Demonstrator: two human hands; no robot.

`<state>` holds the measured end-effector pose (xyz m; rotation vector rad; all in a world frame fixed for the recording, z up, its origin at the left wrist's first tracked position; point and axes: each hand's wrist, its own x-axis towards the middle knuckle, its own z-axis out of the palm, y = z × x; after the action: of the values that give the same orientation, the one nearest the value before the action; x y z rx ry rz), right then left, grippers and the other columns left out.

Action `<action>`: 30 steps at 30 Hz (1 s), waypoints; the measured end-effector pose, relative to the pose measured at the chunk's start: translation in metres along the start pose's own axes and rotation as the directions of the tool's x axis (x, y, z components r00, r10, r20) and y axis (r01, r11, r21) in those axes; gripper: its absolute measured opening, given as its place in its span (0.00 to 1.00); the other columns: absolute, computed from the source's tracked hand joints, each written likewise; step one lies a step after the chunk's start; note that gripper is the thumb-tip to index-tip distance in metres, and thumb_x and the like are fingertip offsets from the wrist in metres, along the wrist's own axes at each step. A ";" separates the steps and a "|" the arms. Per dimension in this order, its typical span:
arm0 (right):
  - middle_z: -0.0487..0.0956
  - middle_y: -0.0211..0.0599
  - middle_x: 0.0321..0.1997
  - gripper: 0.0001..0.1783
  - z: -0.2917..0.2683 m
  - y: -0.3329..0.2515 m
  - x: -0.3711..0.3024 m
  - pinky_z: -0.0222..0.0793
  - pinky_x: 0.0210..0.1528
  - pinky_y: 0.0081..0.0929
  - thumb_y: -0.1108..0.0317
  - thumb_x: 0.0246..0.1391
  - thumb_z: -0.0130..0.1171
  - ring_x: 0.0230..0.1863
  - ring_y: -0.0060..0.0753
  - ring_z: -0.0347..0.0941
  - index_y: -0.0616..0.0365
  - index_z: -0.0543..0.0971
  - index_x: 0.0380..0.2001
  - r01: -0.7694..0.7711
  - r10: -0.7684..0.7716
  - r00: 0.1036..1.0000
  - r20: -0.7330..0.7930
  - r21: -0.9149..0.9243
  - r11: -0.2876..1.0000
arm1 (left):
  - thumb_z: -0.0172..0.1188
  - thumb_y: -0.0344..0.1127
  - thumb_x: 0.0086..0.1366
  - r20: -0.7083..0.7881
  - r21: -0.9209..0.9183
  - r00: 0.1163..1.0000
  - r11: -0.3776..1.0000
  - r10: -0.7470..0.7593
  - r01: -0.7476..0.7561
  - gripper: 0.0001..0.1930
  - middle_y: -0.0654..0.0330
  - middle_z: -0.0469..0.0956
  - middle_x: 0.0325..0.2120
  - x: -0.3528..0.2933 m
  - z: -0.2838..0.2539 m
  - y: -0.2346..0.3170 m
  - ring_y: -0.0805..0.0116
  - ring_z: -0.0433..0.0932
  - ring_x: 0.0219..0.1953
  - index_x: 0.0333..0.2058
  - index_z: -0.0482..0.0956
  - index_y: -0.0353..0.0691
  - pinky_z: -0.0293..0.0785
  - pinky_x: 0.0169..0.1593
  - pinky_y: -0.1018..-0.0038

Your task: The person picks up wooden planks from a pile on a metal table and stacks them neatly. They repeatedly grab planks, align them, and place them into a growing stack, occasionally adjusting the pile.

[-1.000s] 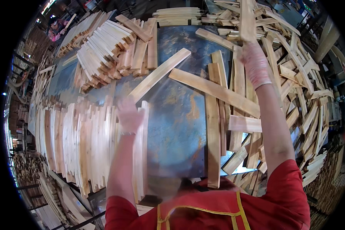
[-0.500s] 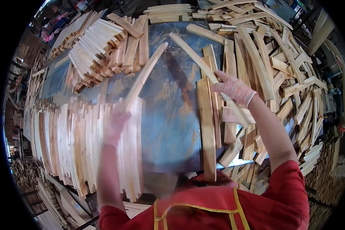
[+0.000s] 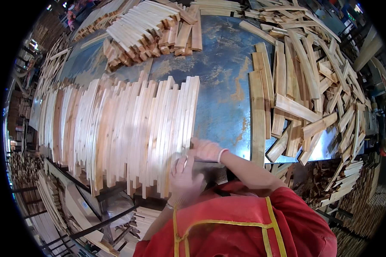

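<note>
A tightly packed row of pale wooden slats (image 3: 133,132), set on edge, covers the left of the blue metal table (image 3: 223,98). At the near right corner of this row are both my hands, in pale gloves and close together. My left hand (image 3: 184,177), blurred, is at the near ends of the last slats, fingers extended and thumb apart. My right hand (image 3: 206,150) meets the right side of the row with its fingertips. Motion blur hides whether its fingers are closed round a slat.
Loose boards (image 3: 294,107) lie in a jumbled heap on the right. Two long boards (image 3: 257,111) lie along its left edge. A stack of slats (image 3: 143,28) stands at the back left. Below the table, a dark metal frame (image 3: 103,225) and more wood show. A person (image 3: 70,17) is far left.
Both hands have come down and together at the row's near right corner. The two slats they held apart over the table are no longer raised. The view has shifted too.
</note>
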<state>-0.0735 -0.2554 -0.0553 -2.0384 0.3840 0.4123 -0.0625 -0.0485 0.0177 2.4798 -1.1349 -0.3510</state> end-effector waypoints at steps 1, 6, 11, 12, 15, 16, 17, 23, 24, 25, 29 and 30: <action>0.81 0.70 0.55 0.39 -0.010 -0.006 -0.004 0.74 0.60 0.50 0.46 0.59 0.60 0.59 0.67 0.78 0.67 0.69 0.63 0.058 -0.058 0.997 -0.057 -0.007 0.998 | 0.67 0.44 0.60 0.014 0.020 1.000 1.000 0.007 -0.007 0.36 0.44 0.69 0.66 0.002 -0.005 0.000 0.39 0.66 0.68 0.66 0.72 0.37 0.64 0.69 0.45; 0.64 0.50 0.79 0.50 -0.054 0.110 -0.084 0.48 0.81 0.51 0.46 0.55 0.66 0.81 0.55 0.55 0.58 0.63 0.75 -0.591 0.101 0.651 -0.752 -0.419 0.690 | 0.68 0.46 0.60 0.119 0.053 0.990 0.996 -0.073 0.067 0.39 0.47 0.66 0.68 -0.013 -0.004 -0.021 0.43 0.63 0.72 0.68 0.69 0.40 0.58 0.74 0.48; 0.64 0.45 0.80 0.53 -0.071 0.159 -0.134 0.49 0.83 0.43 0.55 0.47 0.71 0.80 0.48 0.58 0.53 0.64 0.76 -0.576 0.033 0.649 -0.760 -0.462 0.674 | 0.64 0.49 0.65 0.336 0.063 0.941 0.996 0.043 -0.068 0.38 0.48 0.65 0.69 0.010 -0.028 0.000 0.46 0.64 0.72 0.70 0.67 0.42 0.60 0.73 0.48; 0.66 0.47 0.77 0.50 -0.078 0.117 -0.133 0.58 0.79 0.41 0.60 0.47 0.70 0.77 0.52 0.63 0.56 0.65 0.74 -0.579 0.190 0.659 -0.728 -0.330 0.745 | 0.63 0.50 0.66 0.320 0.084 0.947 0.996 0.013 -0.042 0.37 0.49 0.65 0.70 0.008 -0.030 -0.001 0.47 0.63 0.72 0.71 0.66 0.42 0.58 0.74 0.48; 0.71 0.50 0.68 0.44 -0.078 0.112 -0.141 0.78 0.58 0.49 0.73 0.42 0.67 0.63 0.60 0.74 0.46 0.72 0.68 -0.558 0.026 0.608 -0.793 -0.404 0.725 | 0.60 0.51 0.69 0.191 0.128 0.978 0.985 0.086 -0.112 0.37 0.52 0.65 0.71 0.014 -0.053 0.002 0.49 0.62 0.74 0.72 0.65 0.44 0.54 0.77 0.49; 0.75 0.48 0.64 0.41 -0.076 0.093 -0.140 0.78 0.56 0.46 0.73 0.46 0.66 0.60 0.58 0.75 0.48 0.73 0.67 -0.359 -0.115 0.690 -0.714 -0.476 0.803 | 0.59 0.51 0.69 0.140 0.144 0.981 0.978 0.132 -0.152 0.37 0.53 0.65 0.71 0.017 -0.061 0.001 0.50 0.62 0.74 0.73 0.65 0.44 0.53 0.77 0.49; 0.77 0.46 0.60 0.39 -0.076 0.070 -0.141 0.78 0.54 0.44 0.74 0.46 0.66 0.57 0.57 0.76 0.49 0.73 0.65 -0.152 -0.267 0.770 -0.579 -0.573 0.805 | 0.59 0.51 0.69 0.059 0.416 0.977 0.885 0.206 -0.212 0.37 0.53 0.65 0.72 0.021 -0.054 -0.009 0.51 0.61 0.75 0.74 0.64 0.45 0.51 0.78 0.50; 0.77 0.51 0.61 0.42 -0.049 -0.080 -0.088 0.76 0.54 0.53 0.73 0.38 0.68 0.58 0.56 0.78 0.51 0.74 0.63 0.532 -0.858 0.513 0.018 -0.792 0.301 | 0.61 0.44 0.64 0.388 0.348 0.921 0.920 0.033 -0.179 0.20 0.53 0.85 0.47 0.056 -0.147 -0.033 0.54 0.84 0.50 0.53 0.83 0.47 0.75 0.57 0.49; 0.75 0.52 0.64 0.43 -0.051 -0.084 -0.076 0.73 0.59 0.54 0.71 0.39 0.68 0.64 0.57 0.74 0.51 0.73 0.65 0.436 -0.818 0.570 -0.076 -0.816 0.380 | 0.65 0.43 0.60 0.181 0.300 0.983 0.953 -0.020 -0.036 0.12 0.59 0.86 0.35 0.047 -0.114 -0.084 0.53 0.85 0.36 0.40 0.85 0.47 0.77 0.45 0.50; 0.72 0.53 0.68 0.44 -0.055 -0.074 -0.062 0.70 0.65 0.55 0.70 0.39 0.69 0.69 0.58 0.71 0.51 0.73 0.66 0.298 -0.753 0.629 -0.195 -0.834 0.465 | 0.66 0.44 0.60 -0.118 0.297 0.985 0.951 0.122 -0.083 0.14 0.58 0.84 0.33 0.031 -0.104 -0.135 0.53 0.84 0.35 0.41 0.84 0.46 0.77 0.43 0.52; 0.67 0.50 0.76 0.43 -0.084 0.030 -0.046 0.57 0.76 0.54 0.56 0.52 0.68 0.77 0.55 0.60 0.51 0.67 0.71 -0.374 -0.113 0.765 -0.634 -0.580 0.723 | 0.74 0.42 0.56 -0.366 0.163 0.835 0.856 -0.410 0.491 0.30 0.45 0.84 0.45 0.014 -0.147 -0.212 0.44 0.82 0.48 0.57 0.80 0.38 0.79 0.54 0.55; 0.67 0.50 0.76 0.44 -0.093 0.058 -0.051 0.56 0.76 0.53 0.56 0.53 0.67 0.77 0.55 0.60 0.52 0.66 0.72 -0.513 -0.026 0.690 -0.724 -0.514 0.688 | 0.73 0.44 0.58 -0.459 0.260 0.815 0.823 -0.355 0.505 0.37 0.42 0.82 0.52 0.000 -0.131 -0.275 0.42 0.80 0.54 0.65 0.73 0.39 0.76 0.60 0.55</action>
<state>-0.1319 -0.3597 -0.0350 -2.8724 1.1522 -0.1098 0.1709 0.1474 0.0120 2.9557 -0.4799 0.2731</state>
